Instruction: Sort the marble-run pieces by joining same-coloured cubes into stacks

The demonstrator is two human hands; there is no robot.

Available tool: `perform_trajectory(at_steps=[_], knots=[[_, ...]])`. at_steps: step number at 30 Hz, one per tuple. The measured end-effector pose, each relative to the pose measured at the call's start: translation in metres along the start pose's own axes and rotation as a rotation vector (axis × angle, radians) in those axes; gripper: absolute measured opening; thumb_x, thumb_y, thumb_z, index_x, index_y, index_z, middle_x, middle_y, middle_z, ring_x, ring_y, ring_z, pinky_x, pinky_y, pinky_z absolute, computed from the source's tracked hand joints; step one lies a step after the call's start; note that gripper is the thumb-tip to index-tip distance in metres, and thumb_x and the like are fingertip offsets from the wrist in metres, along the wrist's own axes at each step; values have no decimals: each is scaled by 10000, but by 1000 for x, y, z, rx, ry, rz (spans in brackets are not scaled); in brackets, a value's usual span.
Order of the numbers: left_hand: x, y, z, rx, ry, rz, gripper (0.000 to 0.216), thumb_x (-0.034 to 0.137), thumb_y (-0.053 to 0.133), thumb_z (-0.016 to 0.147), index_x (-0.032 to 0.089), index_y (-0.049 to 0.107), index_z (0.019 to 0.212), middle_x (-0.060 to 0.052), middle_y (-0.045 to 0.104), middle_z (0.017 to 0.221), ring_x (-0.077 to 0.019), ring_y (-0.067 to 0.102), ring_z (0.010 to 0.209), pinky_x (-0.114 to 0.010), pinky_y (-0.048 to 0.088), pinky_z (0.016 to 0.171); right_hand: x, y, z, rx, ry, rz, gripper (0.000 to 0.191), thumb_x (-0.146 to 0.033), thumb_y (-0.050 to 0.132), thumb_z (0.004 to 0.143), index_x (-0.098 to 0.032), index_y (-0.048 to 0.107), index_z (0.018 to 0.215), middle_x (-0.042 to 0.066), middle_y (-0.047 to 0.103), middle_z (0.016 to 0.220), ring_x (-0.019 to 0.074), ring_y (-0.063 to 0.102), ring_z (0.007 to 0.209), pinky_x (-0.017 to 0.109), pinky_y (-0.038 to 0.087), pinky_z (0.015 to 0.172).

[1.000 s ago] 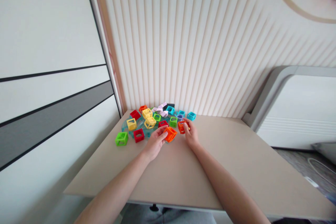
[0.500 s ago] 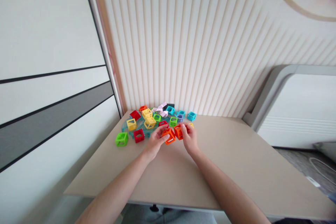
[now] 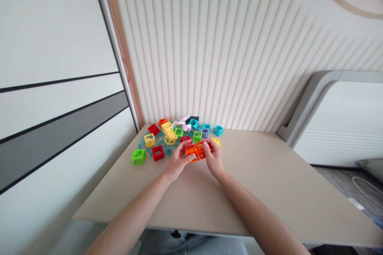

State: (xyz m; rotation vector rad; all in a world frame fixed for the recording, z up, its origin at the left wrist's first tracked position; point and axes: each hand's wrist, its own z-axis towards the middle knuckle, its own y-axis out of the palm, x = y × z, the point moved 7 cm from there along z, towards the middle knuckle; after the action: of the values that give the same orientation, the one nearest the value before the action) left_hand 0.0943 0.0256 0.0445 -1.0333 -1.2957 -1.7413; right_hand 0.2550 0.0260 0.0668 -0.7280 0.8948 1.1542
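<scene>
My left hand (image 3: 178, 160) is closed on an orange hollow cube block (image 3: 192, 151), fingers behind it and thumb across its front. In my right hand (image 3: 214, 157) is a second orange cube block (image 3: 201, 150), partly covered by the thumb and fingers. The two blocks sit side by side with their faces touching; whether they are locked together I cannot tell. Just behind the hands lie a red block (image 3: 185, 138), a green block (image 3: 197, 136) and a yellow block (image 3: 216, 142) partly hidden by my right hand.
More hollow blocks lie at the table's back left, among them a bright green block (image 3: 138, 157), a red block (image 3: 158, 152) and a yellow block (image 3: 170, 138). A translucent teal thing (image 3: 160, 143) lies beneath some. A ribbed wall (image 3: 206, 55) borders the table (image 3: 254, 175).
The two orange blocks, slightly apart before, have come together face to face. My right hand has moved a little left, and more of the yellow block behind it shows.
</scene>
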Motion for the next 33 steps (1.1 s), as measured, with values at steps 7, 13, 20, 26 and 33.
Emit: perform_trajectory(at_steps=[7, 13, 20, 26, 33], knots=[[-5, 10, -4, -87, -61, -15, 703, 224, 880, 643, 247, 562, 1269, -73, 668, 1219, -255, 615, 1145, -408, 454, 1025, 1, 1, 0, -6, -10, 26, 329, -516, 561, 902, -204, 654, 954, 56, 711, 885, 206, 654, 798, 320, 544, 690], [-8, 10, -4, -117, -47, 23, 817, 224, 870, 654, 265, 456, 1358, -81, 650, 1263, -265, 621, 1158, -434, 470, 1027, 0, 6, -3, -79, -45, 78, 312, -505, 580, 906, -221, 652, 1014, 62, 692, 955, 219, 653, 869, 332, 549, 723], [-5, 6, -4, -93, 22, 107, 812, 242, 844, 681, 262, 428, 1378, -105, 587, 1344, -280, 614, 1180, -433, 502, 1002, -5, 11, -7, -210, -117, 88, 348, -489, 587, 915, -237, 596, 1155, 66, 671, 1071, 220, 648, 953, 356, 541, 837], [-1, 4, -4, -76, 74, 240, 797, 308, 859, 673, 263, 445, 1353, -86, 628, 1280, -272, 632, 1149, -410, 513, 984, -8, 14, -11, -291, -112, 100, 434, -496, 659, 870, -259, 567, 1221, 55, 664, 1075, 211, 643, 909, 341, 550, 799], [4, 4, -5, -73, 91, 275, 789, 348, 840, 705, 253, 421, 1366, -108, 604, 1318, -280, 608, 1194, -419, 492, 1015, -8, 15, -11, -296, -95, 108, 472, -484, 718, 828, -259, 572, 1217, 55, 665, 1080, 211, 652, 911, 339, 554, 800]])
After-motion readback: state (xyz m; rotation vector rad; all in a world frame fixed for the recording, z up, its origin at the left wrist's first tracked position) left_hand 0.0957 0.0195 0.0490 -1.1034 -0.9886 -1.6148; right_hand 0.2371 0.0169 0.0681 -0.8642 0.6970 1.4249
